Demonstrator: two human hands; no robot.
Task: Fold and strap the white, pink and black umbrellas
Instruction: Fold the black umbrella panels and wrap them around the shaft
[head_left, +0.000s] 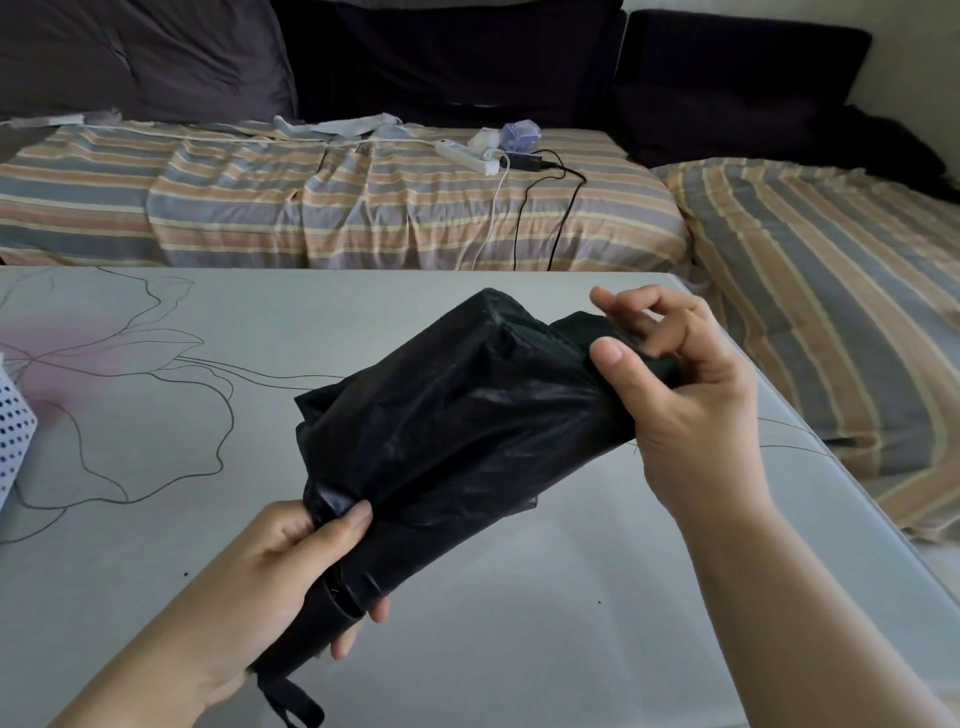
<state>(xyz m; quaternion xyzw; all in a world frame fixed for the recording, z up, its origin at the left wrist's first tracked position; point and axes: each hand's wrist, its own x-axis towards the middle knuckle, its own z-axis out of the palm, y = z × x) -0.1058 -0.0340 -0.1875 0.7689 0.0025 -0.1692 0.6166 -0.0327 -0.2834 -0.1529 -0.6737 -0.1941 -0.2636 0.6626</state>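
The black umbrella (457, 431) is held up off the bench (519, 597), between the two hands, its long axis running on a slant from low and near on the left to high and farther off on the right. The left hand (280, 582) grips the handle end, fingers curled round the shaft and thumb laid along the fabric, with the wrist loop (291, 699) hanging below it. The right hand (685, 395) is at the far end, thumb and fingers pinching a dark fold or flap there; it may be the strap, though black on black makes that hard to tell. The canopy between them is bunched and loose, not yet wound tight, so I judge the folding is under way and the strapping is yet to come. What the next move turns on is this slant: the loose cloth lies just left of the right hand, which is nearer to it, so that hand would do the smoothing and wrapping while the left keeps the shaft steady. Nothing lies under the umbrella on the bench to catch the cloth. At the left edge a white thing with dark dots (13, 441) pokes into view, well apart from the hands; it could be the white umbrella. No pink one is in view. Beyond the bench is a bed in striped sheets (260, 208), with a power strip (467, 156) and cables on it.
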